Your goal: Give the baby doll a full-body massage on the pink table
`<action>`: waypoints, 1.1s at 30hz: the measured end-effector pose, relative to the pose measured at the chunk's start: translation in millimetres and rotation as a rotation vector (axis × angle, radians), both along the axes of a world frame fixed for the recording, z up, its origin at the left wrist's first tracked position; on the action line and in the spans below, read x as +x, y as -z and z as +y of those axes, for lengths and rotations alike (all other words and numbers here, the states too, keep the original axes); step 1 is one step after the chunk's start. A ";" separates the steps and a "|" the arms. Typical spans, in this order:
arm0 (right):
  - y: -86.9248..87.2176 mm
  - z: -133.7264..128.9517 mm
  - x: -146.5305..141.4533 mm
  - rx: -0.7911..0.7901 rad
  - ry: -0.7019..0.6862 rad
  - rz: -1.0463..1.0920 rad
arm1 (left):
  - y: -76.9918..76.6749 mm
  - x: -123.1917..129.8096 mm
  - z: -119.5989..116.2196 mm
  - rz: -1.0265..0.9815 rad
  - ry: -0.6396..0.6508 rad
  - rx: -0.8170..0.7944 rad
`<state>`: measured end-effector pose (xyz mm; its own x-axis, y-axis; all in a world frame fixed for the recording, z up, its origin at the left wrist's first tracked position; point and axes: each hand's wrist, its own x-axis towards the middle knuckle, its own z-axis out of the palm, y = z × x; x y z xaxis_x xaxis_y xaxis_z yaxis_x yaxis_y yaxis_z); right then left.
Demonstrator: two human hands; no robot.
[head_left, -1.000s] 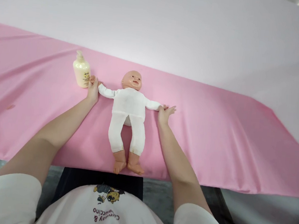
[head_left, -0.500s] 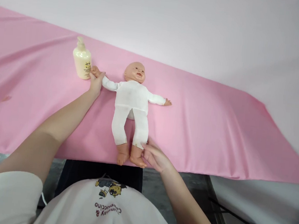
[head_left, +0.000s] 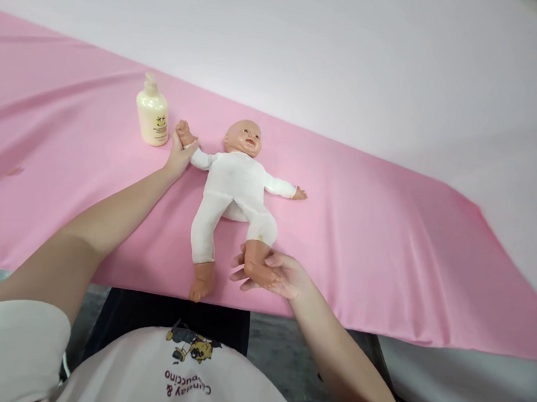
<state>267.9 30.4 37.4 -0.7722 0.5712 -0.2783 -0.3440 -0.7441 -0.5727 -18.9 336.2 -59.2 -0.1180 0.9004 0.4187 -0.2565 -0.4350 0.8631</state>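
Note:
A baby doll with a white cloth body lies face up on a pink cloth, its head away from me. My left hand is closed around the doll's wrist on the left side, and the doll's small fist sticks out above it. Under the doll's leg on the right, my right hand cradles the ankle and foot, fingers behind and thumb at the near side. That leg is bent and raised off the cloth. The other leg lies stretched toward the table's front edge.
A cream pump bottle with a cartoon label stands upright just left of my left hand. Behind the pink cloth rises a white wall. A black seat shows below the front edge.
My right hand has slid under the foot and lifted it, bending the leg at the knee and parting the legs. My left hand has drawn the doll's arm slightly away from the bottle.

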 end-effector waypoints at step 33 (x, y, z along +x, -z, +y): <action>61.3 77.6 10.6 0.131 -0.017 0.047 | -44.7 30.4 -78.6 0.941 0.145 0.728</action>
<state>278.5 108.0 -23.9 -0.7928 0.5867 -0.1653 -0.3606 -0.6701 -0.6488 11.5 257.6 -14.5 0.5908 0.3956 0.7032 0.2559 -0.9184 0.3016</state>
